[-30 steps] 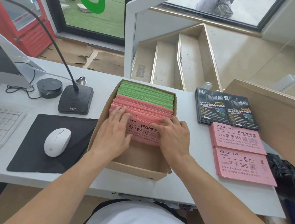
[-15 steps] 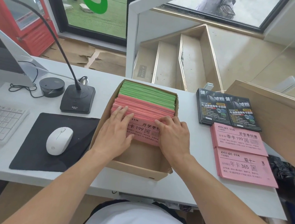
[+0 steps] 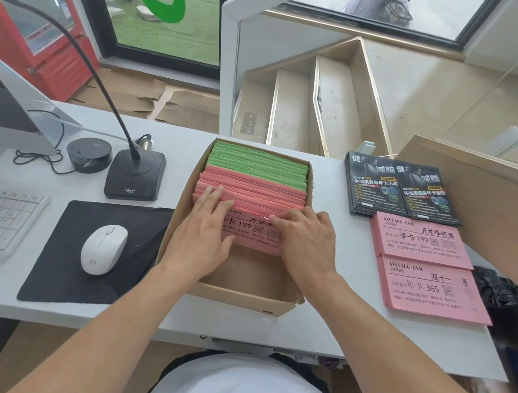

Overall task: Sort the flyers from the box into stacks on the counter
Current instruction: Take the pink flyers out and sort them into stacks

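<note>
barely any change in the last second: both hands still in the box at center tabletop, left hand flat on pink flyers, right hand fingers curled, thumbing the edges. nothing lifted; sorted stacks at 3 o'clock.

Looking like a gym's front reception desk: white counter carrying a gooseneck microphone, keyboard, mouse and monitor, sitting beside glass doors opening onto green turf (steps dropping away just behind), with stacked promotional flyers advertising membership cards.
</note>
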{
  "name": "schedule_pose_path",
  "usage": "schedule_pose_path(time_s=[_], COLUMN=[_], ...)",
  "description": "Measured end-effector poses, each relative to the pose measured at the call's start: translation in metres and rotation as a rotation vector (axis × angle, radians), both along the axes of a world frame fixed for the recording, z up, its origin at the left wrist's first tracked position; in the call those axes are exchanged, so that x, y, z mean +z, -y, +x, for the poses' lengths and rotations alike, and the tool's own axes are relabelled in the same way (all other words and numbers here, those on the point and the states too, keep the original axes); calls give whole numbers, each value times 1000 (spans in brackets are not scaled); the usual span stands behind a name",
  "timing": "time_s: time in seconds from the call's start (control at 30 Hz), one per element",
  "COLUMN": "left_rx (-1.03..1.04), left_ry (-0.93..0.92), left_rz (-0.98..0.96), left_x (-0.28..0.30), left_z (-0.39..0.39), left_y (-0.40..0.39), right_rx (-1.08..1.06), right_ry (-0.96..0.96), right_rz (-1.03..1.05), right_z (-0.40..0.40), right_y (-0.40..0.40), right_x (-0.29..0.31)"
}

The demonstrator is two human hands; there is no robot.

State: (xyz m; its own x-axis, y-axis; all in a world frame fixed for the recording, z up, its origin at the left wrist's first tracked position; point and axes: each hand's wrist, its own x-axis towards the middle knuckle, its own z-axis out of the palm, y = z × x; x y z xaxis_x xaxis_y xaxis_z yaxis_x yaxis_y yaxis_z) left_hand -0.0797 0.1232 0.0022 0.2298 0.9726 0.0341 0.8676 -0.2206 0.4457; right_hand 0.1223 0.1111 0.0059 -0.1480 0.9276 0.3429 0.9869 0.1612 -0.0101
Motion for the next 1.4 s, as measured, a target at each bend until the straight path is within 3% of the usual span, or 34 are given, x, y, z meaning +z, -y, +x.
schedule_pose_path(time_s=[0.43,0.6,0.7,0.87,0.93,1.03,1.07,1.27,1.4], left_rx=[2,2,35,91,93,41,-1,-157,-138], left_ry=[7,25,19,109,335,865,949,941,894], left_rz=[27,47,112,247,155,-162,-241,-502,-509], left_x=[1,-1,-2,28,57,94,99,76,33], left_z=[0,0,-1,-25,-27,-3,10,124,192], left_y=[1,0,-1,-3,3,14,16,50,72], right_rx=[3,55,83,102,101,63,52,-186,-347], right_ry=[-18,-23,-136,-601,-729,-1022,-1112,-1219,-1178], right_rz=[-10,-111,-138,-61,-123,-261,-269,-156,-196], right_z=[-1,-1,-3,13,34,74,88,184,247], right_y=[-2,-2,3,18,24,39,45,87,126], right_x=[-4,-3,6,46,70,94,98,83,63])
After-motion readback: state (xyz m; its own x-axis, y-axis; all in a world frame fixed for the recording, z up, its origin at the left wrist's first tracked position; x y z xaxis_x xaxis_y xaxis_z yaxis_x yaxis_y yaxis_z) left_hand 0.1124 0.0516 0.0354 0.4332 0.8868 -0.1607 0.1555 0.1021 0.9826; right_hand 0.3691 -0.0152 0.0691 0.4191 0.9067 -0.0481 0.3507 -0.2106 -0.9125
